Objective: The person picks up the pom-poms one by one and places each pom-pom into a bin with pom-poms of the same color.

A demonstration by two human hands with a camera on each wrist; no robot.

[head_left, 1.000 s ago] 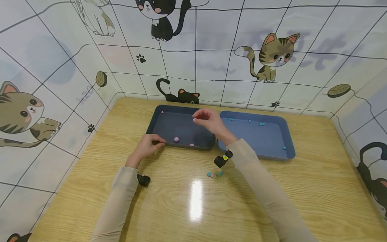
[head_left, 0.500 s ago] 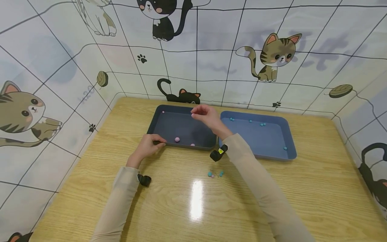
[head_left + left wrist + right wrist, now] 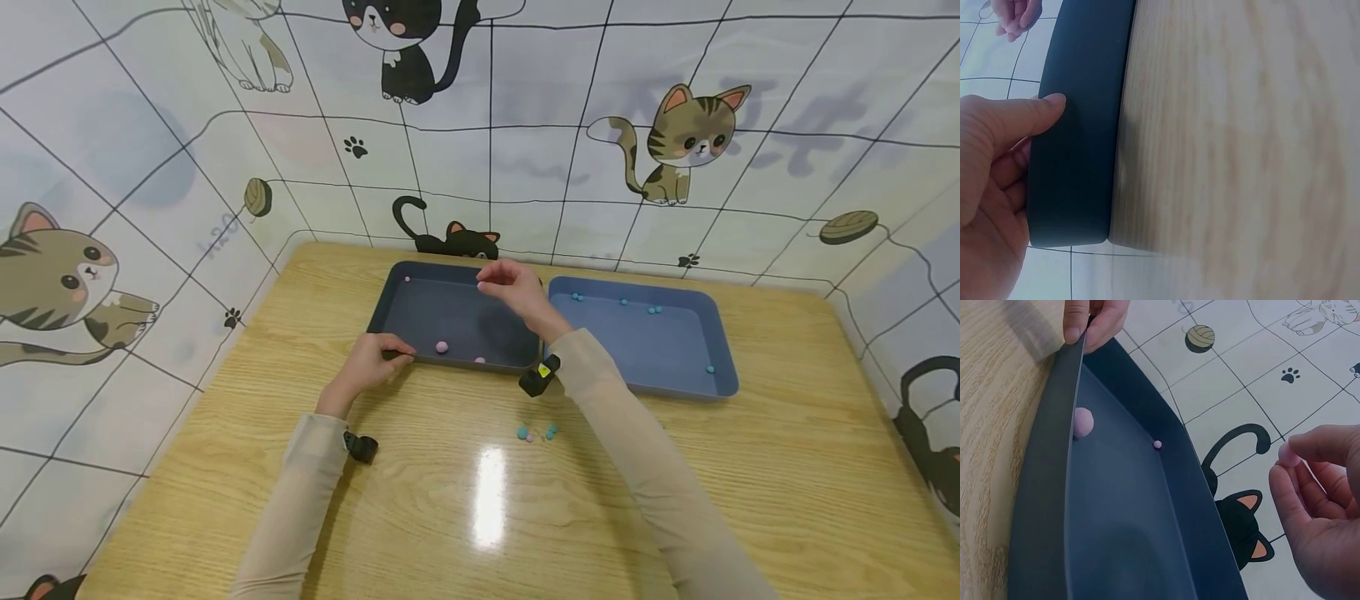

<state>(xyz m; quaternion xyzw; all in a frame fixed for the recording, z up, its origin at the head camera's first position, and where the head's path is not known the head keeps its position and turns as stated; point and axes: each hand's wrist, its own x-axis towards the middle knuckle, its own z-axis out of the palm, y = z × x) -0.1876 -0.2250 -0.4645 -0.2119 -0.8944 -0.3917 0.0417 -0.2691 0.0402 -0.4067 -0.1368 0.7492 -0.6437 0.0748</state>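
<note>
My left hand (image 3: 369,362) grips the near-left rim of a dark grey tray (image 3: 465,304); in the left wrist view its thumb (image 3: 1044,112) lies against the outer wall and the fingers are behind the rim. Over the tray's far right part is my right hand (image 3: 519,296). Its thumb and fingertips pinch a small pink ball (image 3: 1289,454), seen best in the right wrist view. Inside the tray lie a larger pink ball (image 3: 442,347), a tiny pink ball (image 3: 407,279) in the far left corner, and another pink ball (image 3: 480,361) partly hidden by the near wall.
A blue tray (image 3: 637,342) stands right of the dark one, with several small teal balls (image 3: 655,310) in it. On the wooden table (image 3: 420,500) in front, teal balls (image 3: 522,432) and a pink one (image 3: 530,437) lie together. A cat-patterned wall sheet (image 3: 540,167) rises behind.
My right hand has shifted slightly left and away over the dark tray, still pinching the pink ball, and is nearly still in the last half second. My left hand stays on the rim.
</note>
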